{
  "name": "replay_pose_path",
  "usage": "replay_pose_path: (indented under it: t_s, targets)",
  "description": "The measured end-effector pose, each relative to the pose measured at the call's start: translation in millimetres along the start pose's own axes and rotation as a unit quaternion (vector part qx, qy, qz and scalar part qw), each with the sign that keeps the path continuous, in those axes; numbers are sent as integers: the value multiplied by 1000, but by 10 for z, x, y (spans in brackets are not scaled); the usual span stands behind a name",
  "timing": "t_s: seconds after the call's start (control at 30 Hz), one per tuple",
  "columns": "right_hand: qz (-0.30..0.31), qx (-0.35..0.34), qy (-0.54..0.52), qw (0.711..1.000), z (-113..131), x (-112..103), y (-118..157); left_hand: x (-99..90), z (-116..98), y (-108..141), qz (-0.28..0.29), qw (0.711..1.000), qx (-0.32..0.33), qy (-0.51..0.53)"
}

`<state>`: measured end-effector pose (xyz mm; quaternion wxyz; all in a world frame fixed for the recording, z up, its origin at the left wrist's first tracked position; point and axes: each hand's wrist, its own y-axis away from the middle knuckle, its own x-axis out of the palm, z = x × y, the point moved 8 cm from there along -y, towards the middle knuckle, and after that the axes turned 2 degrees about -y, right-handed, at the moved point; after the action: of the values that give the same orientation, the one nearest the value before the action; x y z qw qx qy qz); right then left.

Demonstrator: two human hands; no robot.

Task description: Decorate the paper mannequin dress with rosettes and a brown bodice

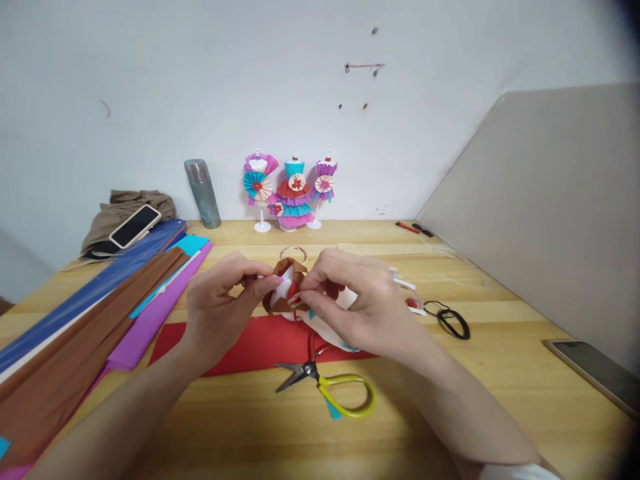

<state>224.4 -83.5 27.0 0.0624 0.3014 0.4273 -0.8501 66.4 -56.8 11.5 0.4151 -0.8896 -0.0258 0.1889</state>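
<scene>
Between my hands, near the middle of the view, is a small white form [284, 287] wrapped in brown paper [274, 301], with a bit of red on its right side. My left hand [225, 303] pinches a small pinkish-white piece at its left edge. Thumb and fingers of my right hand [355, 300] are pressed together at its right side, on something too small to make out. Red paper [235, 347] lies flat beneath. Scissors [325, 380] with one yellow handle rest partly open in front of it.
Three decorated dress forms [295, 190] stand by the wall, with a bottle [203, 193] to their left. Coloured paper sheets [100, 320] and a phone [135, 227] are at left. At right lie a black hair tie [454, 323] and another phone [595, 373].
</scene>
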Motion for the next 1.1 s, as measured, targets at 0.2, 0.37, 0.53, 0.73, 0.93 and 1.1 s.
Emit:
replay_pose_path:
  t_s: [0.2,0.37,0.53,0.73,0.93,1.1]
  targets:
    - [-15,-3,35,999,18,-14,5,17,-35,7,13,1000,25,7]
    - [-25,-10,71,997,50,-15,19,8,-77,5,9,998,53,18]
    - [-37,16,64,997,26,-33,26,13,-90,6,16,998,63,23]
    - [-36,-2,67,997,83,-24,31,10,-96,-2,14,998,61,20]
    - [-25,9,57,998,117,-66,34,-11,-37,-6,14,999,29,6]
    - [-24,6,33,999,101,-87,13,-19,-9,1,14,1000,12,10]
